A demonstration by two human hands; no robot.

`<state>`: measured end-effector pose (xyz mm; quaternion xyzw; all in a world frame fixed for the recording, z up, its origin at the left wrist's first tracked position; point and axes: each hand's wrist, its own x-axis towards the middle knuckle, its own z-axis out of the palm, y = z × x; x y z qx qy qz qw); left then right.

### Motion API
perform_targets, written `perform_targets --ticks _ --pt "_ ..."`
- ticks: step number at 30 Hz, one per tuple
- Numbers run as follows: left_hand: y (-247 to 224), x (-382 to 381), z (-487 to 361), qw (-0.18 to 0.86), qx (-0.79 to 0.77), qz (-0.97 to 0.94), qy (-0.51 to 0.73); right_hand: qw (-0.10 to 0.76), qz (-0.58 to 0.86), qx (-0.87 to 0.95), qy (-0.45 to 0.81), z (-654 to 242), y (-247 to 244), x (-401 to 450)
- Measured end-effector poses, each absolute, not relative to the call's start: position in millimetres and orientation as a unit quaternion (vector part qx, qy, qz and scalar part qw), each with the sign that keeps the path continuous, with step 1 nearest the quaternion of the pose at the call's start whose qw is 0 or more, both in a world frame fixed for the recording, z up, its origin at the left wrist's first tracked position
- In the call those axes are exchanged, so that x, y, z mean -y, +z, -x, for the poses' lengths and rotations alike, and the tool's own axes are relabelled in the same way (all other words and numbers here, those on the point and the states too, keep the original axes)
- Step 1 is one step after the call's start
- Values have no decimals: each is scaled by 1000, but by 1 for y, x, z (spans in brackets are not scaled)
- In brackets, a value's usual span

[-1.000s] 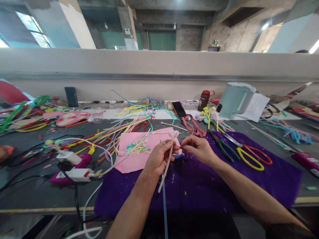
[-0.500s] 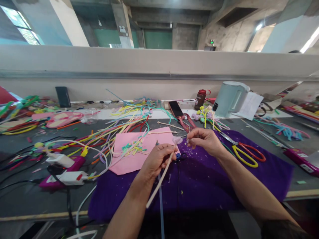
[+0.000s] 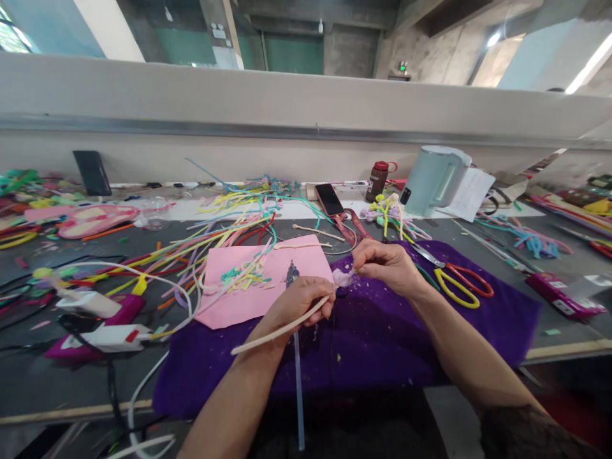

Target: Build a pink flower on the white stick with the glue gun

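My left hand (image 3: pixel 306 299) is closed round a cream pipe cleaner (image 3: pixel 277 333), whose free end slants down to the left over my wrist. A pale lilac fluffy tuft (image 3: pixel 342 278) shows at its upper end, just past my fingertips. My right hand (image 3: pixel 385 264) pinches the right edge of that tuft with thumb and forefinger. Beneath my left hand, partly hidden, lies what looks like a glue gun (image 3: pixel 292 273); a translucent glue stick (image 3: pixel 299 395) runs from it toward me. Both hands are over a purple cloth (image 3: pixel 382 344).
Small cut pieces (image 3: pixel 246 277) lie on a pink sheet (image 3: pixel 220 312). Red-and-yellow scissors (image 3: pixel 459 280) rest right on the cloth. Behind are a phone (image 3: pixel 329 199), a bottle (image 3: pixel 377 182) and a pale-blue jug (image 3: pixel 435 182). Power strips with cables (image 3: pixel 124 312) and loose pipe cleaners (image 3: pixel 239 233) are left.
My right hand has closed in on the lilac tuft, from which it was apart. The pipe cleaner's free end has swung up and left. The view has shifted slightly.
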<state>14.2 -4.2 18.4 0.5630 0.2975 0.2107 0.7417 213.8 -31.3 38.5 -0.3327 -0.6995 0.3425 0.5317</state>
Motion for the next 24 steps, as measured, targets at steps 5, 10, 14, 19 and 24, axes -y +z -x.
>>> perform_targets --ticks 5,10,14,19,24 --pt "18 5 -13 731 -301 -581 194 494 341 715 359 -212 38 33" --pt "17 4 -13 725 -305 -588 188 482 342 725 354 -210 37 34" --pt "18 5 -13 728 -311 -586 172 485 326 737 340 -207 37 34" --pt "20 5 -13 718 -319 -596 165 464 315 752 346 -205 37 33" --pt "20 5 -14 719 -316 -598 159 457 313 753 354 -205 37 34"
